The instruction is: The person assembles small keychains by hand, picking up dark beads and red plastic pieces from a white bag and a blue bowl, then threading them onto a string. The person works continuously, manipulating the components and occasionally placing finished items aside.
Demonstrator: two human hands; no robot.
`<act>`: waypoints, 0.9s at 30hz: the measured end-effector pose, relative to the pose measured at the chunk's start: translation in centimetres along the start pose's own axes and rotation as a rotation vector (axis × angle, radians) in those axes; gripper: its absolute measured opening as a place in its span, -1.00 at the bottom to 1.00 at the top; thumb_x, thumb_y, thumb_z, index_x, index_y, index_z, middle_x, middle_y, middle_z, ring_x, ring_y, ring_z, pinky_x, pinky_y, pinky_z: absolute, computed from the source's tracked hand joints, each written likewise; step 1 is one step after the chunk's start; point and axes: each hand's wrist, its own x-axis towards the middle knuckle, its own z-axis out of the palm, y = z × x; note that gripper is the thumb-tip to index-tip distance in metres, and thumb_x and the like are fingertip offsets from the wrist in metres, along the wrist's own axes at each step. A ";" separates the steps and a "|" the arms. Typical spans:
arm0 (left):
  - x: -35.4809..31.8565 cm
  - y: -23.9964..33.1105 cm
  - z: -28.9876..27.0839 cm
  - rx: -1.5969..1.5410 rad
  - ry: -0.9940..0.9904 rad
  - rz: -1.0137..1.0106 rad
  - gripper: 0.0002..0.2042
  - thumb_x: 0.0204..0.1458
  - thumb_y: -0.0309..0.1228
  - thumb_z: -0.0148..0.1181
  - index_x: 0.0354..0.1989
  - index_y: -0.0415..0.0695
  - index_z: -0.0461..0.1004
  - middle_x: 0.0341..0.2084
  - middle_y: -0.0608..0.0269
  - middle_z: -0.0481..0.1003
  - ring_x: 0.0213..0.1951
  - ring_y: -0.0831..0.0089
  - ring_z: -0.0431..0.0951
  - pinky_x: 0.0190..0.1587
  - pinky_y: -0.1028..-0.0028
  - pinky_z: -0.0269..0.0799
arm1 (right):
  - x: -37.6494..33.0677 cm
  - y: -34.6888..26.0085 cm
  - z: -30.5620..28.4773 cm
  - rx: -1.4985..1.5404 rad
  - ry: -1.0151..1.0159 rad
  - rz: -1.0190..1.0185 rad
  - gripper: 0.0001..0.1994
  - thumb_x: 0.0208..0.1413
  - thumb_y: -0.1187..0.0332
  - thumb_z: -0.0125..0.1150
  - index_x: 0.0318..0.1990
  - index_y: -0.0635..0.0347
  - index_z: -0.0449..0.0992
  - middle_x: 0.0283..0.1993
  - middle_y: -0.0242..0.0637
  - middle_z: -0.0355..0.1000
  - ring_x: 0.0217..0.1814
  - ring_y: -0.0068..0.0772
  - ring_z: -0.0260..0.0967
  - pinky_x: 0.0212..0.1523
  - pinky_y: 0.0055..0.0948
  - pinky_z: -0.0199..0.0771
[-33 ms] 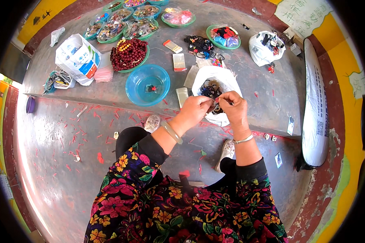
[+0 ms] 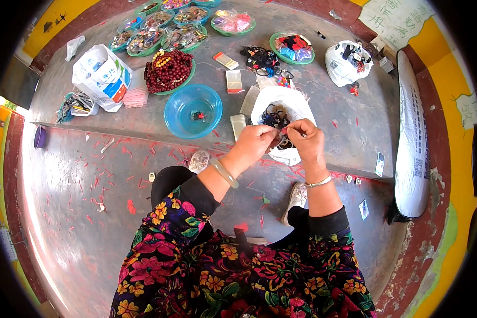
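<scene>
My left hand (image 2: 253,144) and my right hand (image 2: 309,142) meet over the near side of a white plastic bag (image 2: 293,99). Thumb and fingers of both hands are pinched together, close to touching. A small reddish bit (image 2: 284,130) shows by the right fingertips; it is too small to name, and whatever the left fingers grip is hidden. Inside the bag lie black, loop-shaped hair ties (image 2: 274,114), partly covered by my hands. Left of the bag stands a blue translucent basin (image 2: 176,114) with a small red and black piece in it.
Flat clear packets (image 2: 238,127) lie between basin and bag. Beyond are dark red beads (image 2: 167,74) in a green basin, a pile of black bands (image 2: 259,57) and several filled basins. A second white bag (image 2: 340,71) stands at right. Red scraps litter the floor below the ledge.
</scene>
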 end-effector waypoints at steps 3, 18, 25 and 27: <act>0.1 -0.5 -0.3 -0.395 -0.014 -0.027 -0.78 0.10 -0.48 0.00 -0.21 -0.43 0.44 -0.28 0.06 0.49 -0.24 0.38 0.52 -0.11 0.48 0.46 | 0.3 0.4 -0.5 0.179 0.009 0.068 -0.96 -0.06 0.57 0.15 -0.42 0.31 0.51 -0.50 -0.42 0.44 -0.47 -0.73 0.30 -0.42 -0.70 0.32; 0.4 0.0 -1.4 -0.577 0.224 -0.008 -0.79 0.11 -0.49 -0.02 -0.21 -0.45 0.37 -0.21 0.01 0.44 -0.15 0.31 0.49 -0.06 0.44 0.45 | -0.1 -1.6 -1.5 0.243 0.055 -0.064 -0.95 -0.01 0.57 0.11 -0.38 0.31 0.50 -0.44 -0.39 0.43 -0.40 -0.66 0.30 -0.34 -0.64 0.31; 0.2 1.0 -1.8 -0.535 0.252 -0.016 -0.77 0.10 -0.47 0.01 -0.20 -0.45 0.36 -0.21 0.02 0.44 -0.17 0.33 0.50 -0.06 0.46 0.45 | -0.8 -1.9 -1.1 -0.111 -0.402 -0.197 -0.96 -0.08 0.53 0.15 -0.45 0.32 0.49 -0.40 -0.30 0.41 -0.38 -0.46 0.34 -0.30 -0.55 0.34; 0.4 0.7 -2.1 -0.522 0.256 0.032 -0.76 0.10 -0.47 0.02 -0.19 -0.45 0.36 -0.21 0.02 0.44 -0.17 0.33 0.50 -0.06 0.45 0.45 | -1.3 -2.3 -0.6 -0.209 -0.503 -0.228 -0.94 -0.14 0.50 0.19 -0.47 0.28 0.49 -0.38 -0.23 0.40 -0.32 -0.27 0.34 -0.24 -0.46 0.35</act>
